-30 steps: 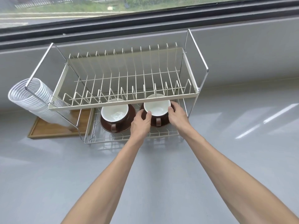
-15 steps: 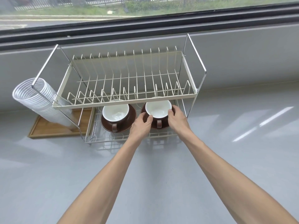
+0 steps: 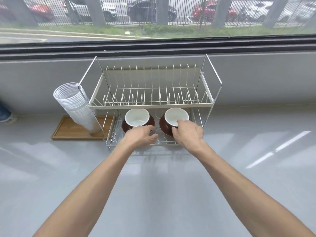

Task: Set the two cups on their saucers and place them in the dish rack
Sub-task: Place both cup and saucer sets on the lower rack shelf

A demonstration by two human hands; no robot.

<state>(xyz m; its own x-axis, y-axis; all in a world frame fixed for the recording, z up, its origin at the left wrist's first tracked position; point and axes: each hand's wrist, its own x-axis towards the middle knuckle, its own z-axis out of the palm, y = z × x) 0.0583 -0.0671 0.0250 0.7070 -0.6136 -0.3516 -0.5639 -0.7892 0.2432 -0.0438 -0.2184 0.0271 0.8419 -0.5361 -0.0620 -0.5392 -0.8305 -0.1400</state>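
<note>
Nearest us, both forearms stretch over the grey counter [image 3: 153, 194] toward the dish rack [image 3: 212, 101]. Our left hand [image 3: 139, 135] hovers at the rack's front edge, fingers loosely spread and holding nothing. Our right hand [image 3: 188, 134] sits just right of it, fingers curled against the front of the right cup [image 3: 176, 116]; motion blur means we can't tell whether it grips the cup or merely touches it. Just beyond the fingers, on the rack's lower tier, both cups stand upright on brown saucers: the left cup [image 3: 136, 117] on the left saucer [image 3: 152, 123], the right cup on the right saucer [image 3: 164, 127]. We judge the task all but finished. The rack's upper tier overhangs the cups, so hands must withdraw low, toward us. Left of the rack, stacked clear cups [image 3: 73, 103] stand on a wooden tray [image 3: 68, 130].
</note>
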